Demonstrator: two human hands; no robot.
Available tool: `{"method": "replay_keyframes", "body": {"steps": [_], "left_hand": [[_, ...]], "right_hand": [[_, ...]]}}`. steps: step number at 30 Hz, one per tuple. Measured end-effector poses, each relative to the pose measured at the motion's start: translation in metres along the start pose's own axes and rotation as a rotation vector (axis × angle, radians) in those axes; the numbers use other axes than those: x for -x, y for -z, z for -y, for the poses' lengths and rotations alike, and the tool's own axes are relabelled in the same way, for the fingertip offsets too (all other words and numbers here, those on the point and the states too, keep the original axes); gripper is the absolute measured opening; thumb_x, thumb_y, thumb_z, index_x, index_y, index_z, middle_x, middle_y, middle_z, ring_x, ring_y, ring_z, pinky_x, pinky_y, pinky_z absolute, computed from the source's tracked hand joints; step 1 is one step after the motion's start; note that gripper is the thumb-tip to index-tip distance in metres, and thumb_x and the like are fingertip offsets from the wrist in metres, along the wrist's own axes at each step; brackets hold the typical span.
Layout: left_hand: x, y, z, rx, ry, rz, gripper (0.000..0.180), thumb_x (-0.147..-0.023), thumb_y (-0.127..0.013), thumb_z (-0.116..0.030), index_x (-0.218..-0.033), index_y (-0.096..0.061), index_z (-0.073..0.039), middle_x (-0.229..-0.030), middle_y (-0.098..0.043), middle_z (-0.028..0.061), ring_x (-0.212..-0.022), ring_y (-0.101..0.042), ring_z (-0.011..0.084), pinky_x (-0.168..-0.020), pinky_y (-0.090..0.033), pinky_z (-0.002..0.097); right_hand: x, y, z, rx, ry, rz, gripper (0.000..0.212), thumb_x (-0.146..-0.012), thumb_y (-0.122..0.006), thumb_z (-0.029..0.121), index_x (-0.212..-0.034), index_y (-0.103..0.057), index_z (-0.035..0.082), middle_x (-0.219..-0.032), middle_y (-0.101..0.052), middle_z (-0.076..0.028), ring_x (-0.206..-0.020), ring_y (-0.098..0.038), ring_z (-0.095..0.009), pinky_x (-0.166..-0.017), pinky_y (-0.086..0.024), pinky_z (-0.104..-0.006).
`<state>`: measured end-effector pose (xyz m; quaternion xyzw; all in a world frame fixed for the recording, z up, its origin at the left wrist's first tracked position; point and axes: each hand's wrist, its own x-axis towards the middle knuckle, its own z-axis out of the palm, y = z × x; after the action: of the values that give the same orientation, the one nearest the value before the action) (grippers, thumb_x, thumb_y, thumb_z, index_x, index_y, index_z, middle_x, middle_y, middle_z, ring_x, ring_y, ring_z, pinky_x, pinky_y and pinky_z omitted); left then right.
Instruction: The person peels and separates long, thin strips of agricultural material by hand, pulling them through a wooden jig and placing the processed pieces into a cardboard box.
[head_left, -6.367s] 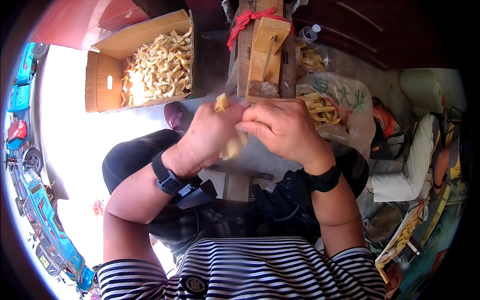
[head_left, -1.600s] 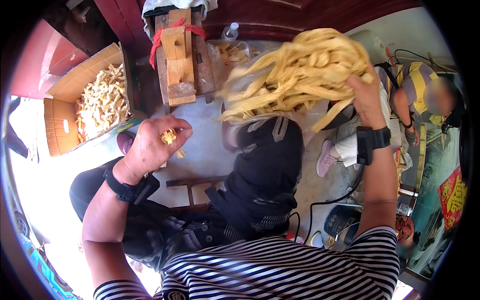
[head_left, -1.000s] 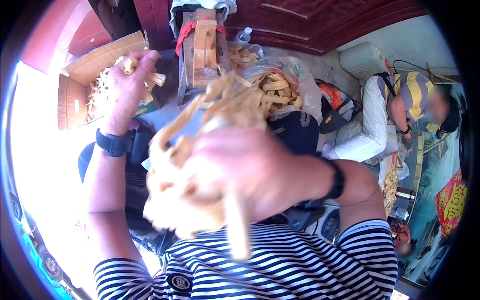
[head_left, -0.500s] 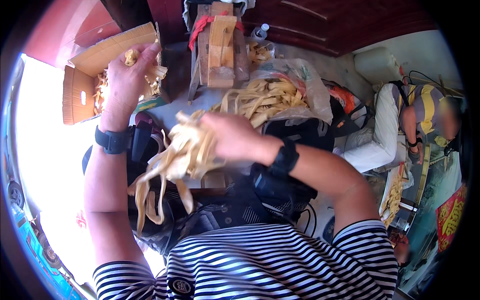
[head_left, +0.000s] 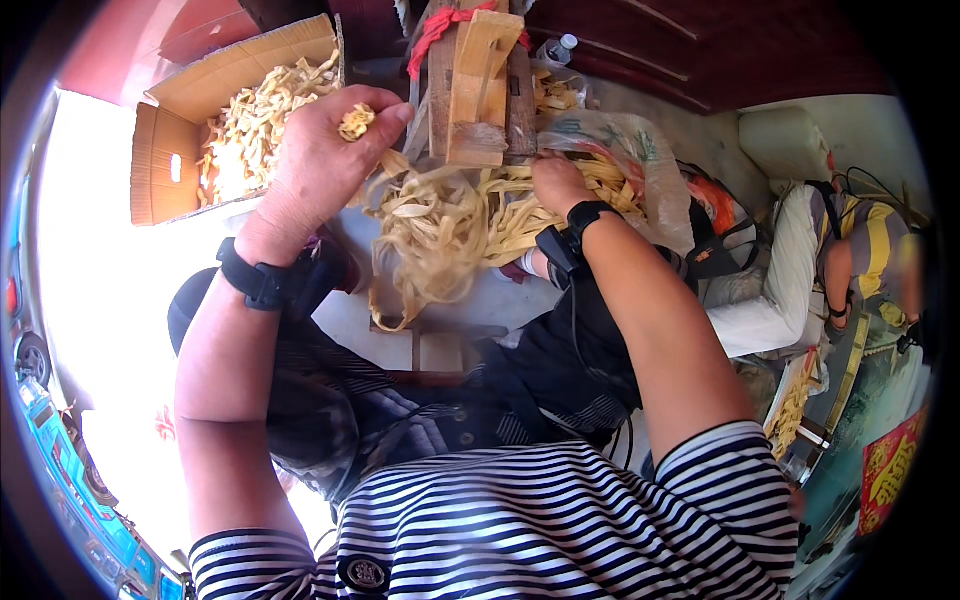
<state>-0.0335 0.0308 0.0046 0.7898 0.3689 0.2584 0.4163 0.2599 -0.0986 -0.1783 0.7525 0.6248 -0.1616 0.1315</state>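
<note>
— Where are the pale yellow flat strips [head_left: 450, 225]?
— Heaped below the wooden block [head_left: 478, 85]. The right hand [head_left: 556, 182] grips them; the left hand [head_left: 325, 150] pinches a small curled yellow piece [head_left: 355, 122].

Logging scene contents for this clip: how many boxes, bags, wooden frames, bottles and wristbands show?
Cardboard box: 1
Plastic bag: 1
Wooden frame: 1
Bottle: 1
Black wristbands: 2, on the left hand and the right hand
Total: 6
</note>
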Motion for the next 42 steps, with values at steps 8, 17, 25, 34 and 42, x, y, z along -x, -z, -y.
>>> {"method": "replay_keyframes", "body": {"steps": [8, 17, 25, 34, 42], "left_hand": [[0.001, -0.003, 0.001, -0.052, -0.205, 0.009, 0.012, -0.084, -0.067, -0.013, -0.09, -0.066, -0.002, -0.078, -0.064, 0.0085, -0.072, -0.061, 0.0179, -0.069, -0.048, 0.029], [0.001, 0.0, -0.003, -0.083, -0.329, -0.008, 0.01, -0.079, -0.069, -0.01, -0.084, -0.065, -0.002, -0.079, -0.064, 0.0107, -0.072, -0.063, 0.0298, -0.066, -0.051, 0.0347], [0.005, -0.001, -0.006, -0.099, -0.344, -0.004, 0.01, -0.084, -0.067, -0.011, -0.09, -0.066, -0.002, -0.079, -0.064, 0.0095, -0.072, -0.062, 0.0213, -0.067, -0.049, 0.0301], [0.005, 0.015, 0.0, -0.077, -0.084, -0.099, 0.023, -0.086, -0.066, -0.024, -0.096, -0.067, -0.003, -0.076, -0.067, 0.0105, -0.071, -0.064, 0.016, -0.068, -0.049, 0.0287], [0.003, 0.002, 0.018, -0.302, -0.159, 0.013, 0.027, -0.084, -0.067, -0.029, -0.092, -0.068, -0.003, -0.08, -0.067, 0.0133, -0.075, -0.065, 0.0261, -0.071, -0.05, 0.0336]], "right_hand": [[-0.018, -0.042, -0.012, 0.227, -0.036, -0.059, 0.032, -0.089, -0.04, 0.015, -0.114, -0.058, 0.016, -0.123, -0.053, -0.001, -0.121, -0.043, -0.021, -0.098, -0.034, -0.0397], [0.0, -0.003, 0.015, 0.107, -0.007, 0.23, 0.04, -0.083, -0.057, 0.043, -0.102, -0.067, 0.009, -0.101, -0.066, -0.014, -0.107, -0.056, -0.027, -0.098, -0.034, -0.0472], [0.079, 0.068, 0.15, -0.446, 0.244, 0.313, 0.044, -0.089, -0.055, 0.044, -0.092, -0.063, 0.0, -0.088, -0.064, -0.023, -0.088, -0.063, -0.037, -0.08, -0.049, -0.045], [0.163, 0.165, 0.214, -1.06, 0.569, -0.102, 0.036, -0.087, -0.061, 0.037, -0.087, -0.058, 0.001, -0.073, -0.062, -0.021, -0.071, -0.063, -0.038, -0.067, -0.049, -0.0446], [0.119, 0.138, 0.12, -0.313, 0.042, -0.035, 0.039, -0.078, -0.068, 0.043, -0.1, -0.065, 0.011, -0.086, -0.067, -0.013, -0.081, -0.064, -0.03, -0.075, -0.049, -0.0398]]}}
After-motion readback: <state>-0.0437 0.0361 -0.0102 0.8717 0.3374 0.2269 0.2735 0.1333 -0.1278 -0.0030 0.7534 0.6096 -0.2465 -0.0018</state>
